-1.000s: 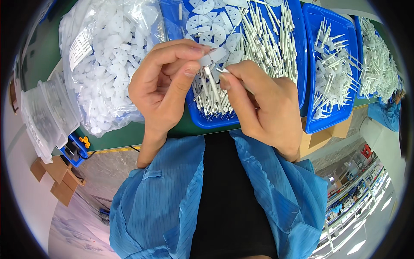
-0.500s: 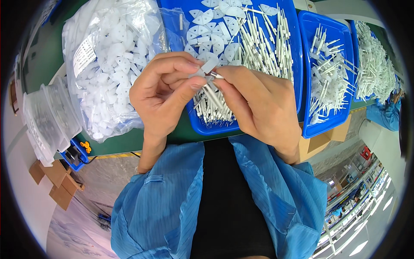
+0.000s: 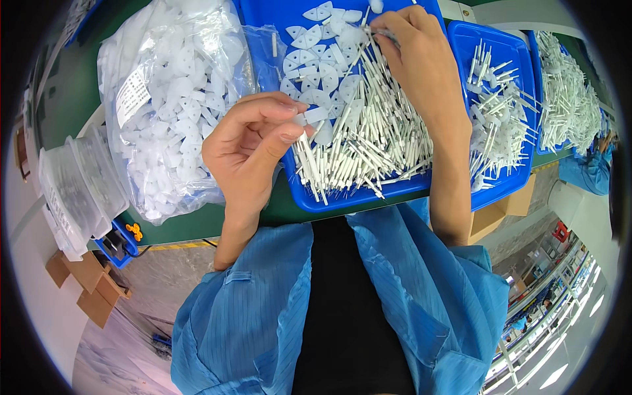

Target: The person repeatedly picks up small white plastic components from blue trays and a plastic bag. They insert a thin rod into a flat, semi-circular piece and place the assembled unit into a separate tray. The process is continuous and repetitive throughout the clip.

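My left hand [image 3: 247,148] is closed in a pinch at the near left of the blue tray [image 3: 342,203]. Between its thumb and fingers sits a small translucent white plastic piece [image 3: 315,116], its far end sticking out to the right. My right hand [image 3: 421,59] is over the tray's far right part, fingertips drawn together at the upper ends of the thin white rods [image 3: 378,122]. What those fingertips pinch, if anything, is too small to make out. Flat, fan-shaped white plastic pieces with holes [image 3: 329,76] lie left of the rods.
A clear bag of white plastic pieces [image 3: 174,99] lies to the left, beside stacked clear plastic containers [image 3: 82,181]. On the right, a second blue tray [image 3: 490,194] holds pieces joined with rods; another heaped tray [image 3: 569,99] stands beyond. A person's blue sleeve [image 3: 586,174] shows at far right.
My right hand has left my left hand and moved up and right to the far end of the rods. The left hand stays nearly in place, still pinching the plastic piece.
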Demonstrator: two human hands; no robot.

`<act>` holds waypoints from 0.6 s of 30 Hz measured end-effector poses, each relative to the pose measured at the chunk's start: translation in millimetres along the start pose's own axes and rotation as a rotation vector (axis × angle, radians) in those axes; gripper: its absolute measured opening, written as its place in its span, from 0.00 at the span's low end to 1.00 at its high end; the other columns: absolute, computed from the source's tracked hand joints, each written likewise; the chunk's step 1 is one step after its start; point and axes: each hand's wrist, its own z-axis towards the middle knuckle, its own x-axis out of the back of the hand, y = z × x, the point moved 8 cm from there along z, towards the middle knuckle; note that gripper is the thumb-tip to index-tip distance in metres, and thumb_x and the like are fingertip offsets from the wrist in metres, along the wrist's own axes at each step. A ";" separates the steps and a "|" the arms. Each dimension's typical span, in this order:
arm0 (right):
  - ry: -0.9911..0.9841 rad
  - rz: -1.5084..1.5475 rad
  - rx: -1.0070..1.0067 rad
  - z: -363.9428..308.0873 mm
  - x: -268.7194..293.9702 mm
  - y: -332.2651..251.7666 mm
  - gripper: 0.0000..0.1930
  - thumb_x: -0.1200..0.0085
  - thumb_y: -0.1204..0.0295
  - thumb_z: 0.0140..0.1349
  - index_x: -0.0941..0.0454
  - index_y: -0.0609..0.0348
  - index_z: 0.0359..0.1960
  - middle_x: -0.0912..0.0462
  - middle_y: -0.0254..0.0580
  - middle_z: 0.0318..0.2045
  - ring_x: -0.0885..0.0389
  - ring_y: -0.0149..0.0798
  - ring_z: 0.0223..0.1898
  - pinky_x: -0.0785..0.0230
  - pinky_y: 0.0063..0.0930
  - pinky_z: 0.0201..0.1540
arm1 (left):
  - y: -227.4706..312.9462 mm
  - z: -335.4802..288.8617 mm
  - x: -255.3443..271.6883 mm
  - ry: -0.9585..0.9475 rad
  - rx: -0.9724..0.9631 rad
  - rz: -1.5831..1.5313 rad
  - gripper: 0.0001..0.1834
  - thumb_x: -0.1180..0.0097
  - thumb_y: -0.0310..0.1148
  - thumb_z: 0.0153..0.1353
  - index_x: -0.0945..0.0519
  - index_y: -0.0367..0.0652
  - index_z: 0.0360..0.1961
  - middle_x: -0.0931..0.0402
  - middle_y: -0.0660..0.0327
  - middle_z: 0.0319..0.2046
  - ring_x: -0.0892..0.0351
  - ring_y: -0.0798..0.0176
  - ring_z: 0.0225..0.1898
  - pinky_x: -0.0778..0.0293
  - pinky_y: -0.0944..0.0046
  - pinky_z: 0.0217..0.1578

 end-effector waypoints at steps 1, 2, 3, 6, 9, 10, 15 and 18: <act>0.018 -0.042 0.085 -2.9 6.5 -11.2 0.09 0.44 0.78 0.60 0.18 0.62 0.41 0.25 0.47 0.36 0.24 0.50 0.45 0.31 0.37 0.50 | -0.6 -0.7 1.5 0.013 0.008 -0.011 0.08 0.37 0.29 0.65 0.20 0.36 0.41 0.21 0.50 0.41 0.17 0.59 0.33 0.20 0.62 0.28; 0.052 -0.045 0.159 -7.8 7.7 -12.3 0.08 0.43 0.77 0.61 0.19 0.62 0.42 0.22 0.48 0.37 0.22 0.49 0.42 0.30 0.37 0.47 | -1.4 -1.2 2.8 0.026 0.016 -0.023 0.09 0.37 0.30 0.65 0.20 0.36 0.41 0.21 0.50 0.41 0.17 0.59 0.33 0.20 0.62 0.28; 0.087 -0.048 0.232 -16.5 7.8 -9.2 0.08 0.43 0.76 0.63 0.20 0.62 0.43 0.20 0.49 0.37 0.20 0.49 0.40 0.28 0.38 0.43 | -2.4 -1.4 4.2 0.039 0.024 -0.035 0.09 0.37 0.31 0.65 0.20 0.36 0.41 0.21 0.50 0.41 0.17 0.59 0.32 0.21 0.62 0.28; 0.066 0.073 0.137 -32.4 17.1 -20.4 0.09 0.43 0.75 0.66 0.23 0.62 0.46 0.16 0.50 0.37 0.16 0.49 0.33 0.25 0.37 0.36 | -5.7 -3.3 9.6 0.044 0.065 -0.235 0.08 0.40 0.19 0.63 0.20 0.30 0.44 0.20 0.47 0.43 0.16 0.58 0.43 0.14 0.57 0.43; -0.011 0.375 0.017 -62.9 24.8 -52.8 0.08 0.44 0.75 0.68 0.25 0.61 0.46 0.16 0.51 0.33 0.17 0.48 0.24 0.25 0.36 0.28 | -5.5 -3.1 14.4 0.144 0.058 -0.210 0.09 0.39 0.20 0.63 0.21 0.30 0.44 0.20 0.47 0.43 0.16 0.58 0.43 0.15 0.57 0.43; -0.037 0.491 -0.004 -68.5 23.1 -61.5 0.08 0.44 0.75 0.68 0.26 0.61 0.46 0.16 0.51 0.31 0.17 0.48 0.22 0.26 0.35 0.25 | -5.8 -1.6 13.6 0.145 0.058 -0.214 0.09 0.39 0.20 0.63 0.21 0.30 0.44 0.20 0.47 0.43 0.16 0.58 0.44 0.16 0.58 0.44; -0.147 0.487 0.022 -82.1 -10.0 -83.1 0.08 0.43 0.77 0.66 0.26 0.60 0.45 0.18 0.46 0.25 0.17 0.46 0.19 0.29 0.33 0.20 | -9.1 -2.6 18.0 0.123 0.043 -0.160 0.09 0.39 0.18 0.62 0.21 0.31 0.44 0.19 0.47 0.44 0.16 0.57 0.44 0.19 0.61 0.49; -0.102 0.510 0.004 -81.2 -9.0 -84.9 0.06 0.42 0.78 0.65 0.25 0.60 0.42 0.20 0.44 0.21 0.18 0.43 0.17 0.30 0.32 0.19 | -9.0 -1.4 17.9 0.105 0.039 -0.162 0.09 0.39 0.17 0.62 0.20 0.31 0.43 0.19 0.47 0.45 0.16 0.57 0.46 0.21 0.63 0.51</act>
